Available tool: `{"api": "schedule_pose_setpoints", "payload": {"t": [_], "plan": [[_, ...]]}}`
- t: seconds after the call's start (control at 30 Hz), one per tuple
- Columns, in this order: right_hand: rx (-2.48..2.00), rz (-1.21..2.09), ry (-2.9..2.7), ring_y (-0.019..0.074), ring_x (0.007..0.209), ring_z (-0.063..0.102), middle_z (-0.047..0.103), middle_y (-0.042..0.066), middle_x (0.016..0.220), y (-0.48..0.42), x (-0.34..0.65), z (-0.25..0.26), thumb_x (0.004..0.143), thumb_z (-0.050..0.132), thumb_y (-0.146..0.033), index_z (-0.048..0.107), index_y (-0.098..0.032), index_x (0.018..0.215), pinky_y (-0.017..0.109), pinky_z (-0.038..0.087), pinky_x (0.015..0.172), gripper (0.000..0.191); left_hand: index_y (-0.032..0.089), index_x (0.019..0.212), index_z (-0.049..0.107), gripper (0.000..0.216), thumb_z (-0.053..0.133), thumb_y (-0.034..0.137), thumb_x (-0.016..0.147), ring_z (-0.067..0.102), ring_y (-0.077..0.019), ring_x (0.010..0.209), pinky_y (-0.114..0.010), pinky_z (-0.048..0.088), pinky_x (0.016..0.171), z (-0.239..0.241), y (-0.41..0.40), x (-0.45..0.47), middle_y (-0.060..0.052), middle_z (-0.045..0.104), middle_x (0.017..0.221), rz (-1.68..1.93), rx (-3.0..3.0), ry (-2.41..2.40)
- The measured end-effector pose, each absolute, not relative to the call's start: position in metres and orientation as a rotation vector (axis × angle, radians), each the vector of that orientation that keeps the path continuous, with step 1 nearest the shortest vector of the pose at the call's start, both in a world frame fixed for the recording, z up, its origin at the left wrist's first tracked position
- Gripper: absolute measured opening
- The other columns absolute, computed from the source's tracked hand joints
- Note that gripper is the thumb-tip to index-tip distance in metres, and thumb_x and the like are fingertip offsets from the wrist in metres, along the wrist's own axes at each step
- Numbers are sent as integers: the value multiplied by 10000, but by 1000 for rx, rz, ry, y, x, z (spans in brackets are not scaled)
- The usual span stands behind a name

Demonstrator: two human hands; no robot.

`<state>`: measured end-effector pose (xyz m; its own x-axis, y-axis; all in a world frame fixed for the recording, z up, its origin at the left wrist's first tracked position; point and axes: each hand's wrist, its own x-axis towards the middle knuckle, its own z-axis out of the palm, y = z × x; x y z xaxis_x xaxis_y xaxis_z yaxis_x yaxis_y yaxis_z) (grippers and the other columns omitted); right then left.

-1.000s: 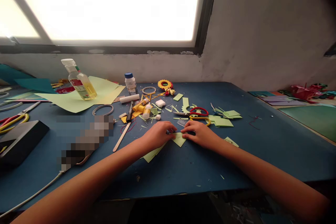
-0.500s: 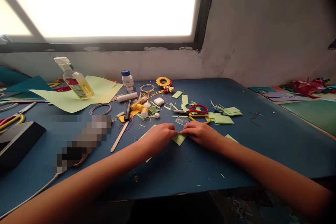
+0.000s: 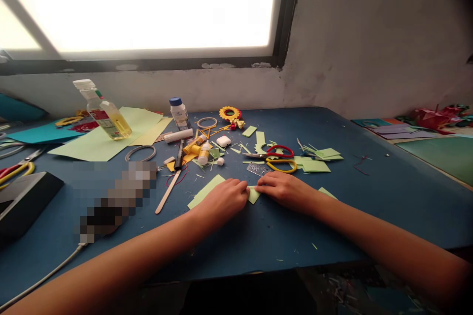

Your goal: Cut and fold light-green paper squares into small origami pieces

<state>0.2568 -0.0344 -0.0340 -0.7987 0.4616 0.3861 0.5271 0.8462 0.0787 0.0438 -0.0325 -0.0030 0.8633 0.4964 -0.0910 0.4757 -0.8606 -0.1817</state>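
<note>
Near edge of the blue surface (image 3: pixel 258 241) — left hand (image 3: pixel 223 200) and right hand (image 3: pixel 283 188), fingers curled, pinch a small green paper piece (image 3: pixel 253 195) lying between them. Step in hand, apparently: creasing a fold — its completion calls for firm, even fingertip pressure. Scissors (image 3: pixel 275 153) lie beyond.

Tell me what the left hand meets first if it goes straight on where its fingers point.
Probably the small green paper piece at the fingertips of the left hand, then the right hand, whose fingertips face it across that piece.
</note>
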Motion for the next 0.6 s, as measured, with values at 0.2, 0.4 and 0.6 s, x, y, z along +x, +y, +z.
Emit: {"api": "schedule_pose_setpoints", "payload": {"t": [0.2, 0.4, 0.6], "plan": [[-723, -225, -2645, 189, 820, 618, 661, 109, 934, -34, 257, -36, 954, 349, -142, 663, -137, 1033, 335, 544, 744, 324, 112, 1125, 558, 294, 393, 44, 891, 573, -202, 924, -307, 488, 802, -8, -29, 38, -104, 582, 1082, 11, -2966, -846], [-695, -161, -2664, 189, 848, 621, 666, 97, 939, -30, 259, -35, 952, 357, -146, 669, -153, 1017, 324, 538, 758, 318, 83, 1064, 585, 233, 408, 106, 914, 561, -216, 894, -329, 493, 799, -10, -31, 40, -118, 595, 985, 83, -2917, -760], [-750, -93, -2653, 188, 851, 620, 666, 106, 957, -30, 260, -36, 946, 351, -136, 678, -165, 1027, 330, 526, 754, 338, 47, 1064, 574, 236, 402, 93, 909, 562, -226, 831, -340, 493, 749, -13, -36, 40, -123, 584, 925, 83, -2831, -697]]}}
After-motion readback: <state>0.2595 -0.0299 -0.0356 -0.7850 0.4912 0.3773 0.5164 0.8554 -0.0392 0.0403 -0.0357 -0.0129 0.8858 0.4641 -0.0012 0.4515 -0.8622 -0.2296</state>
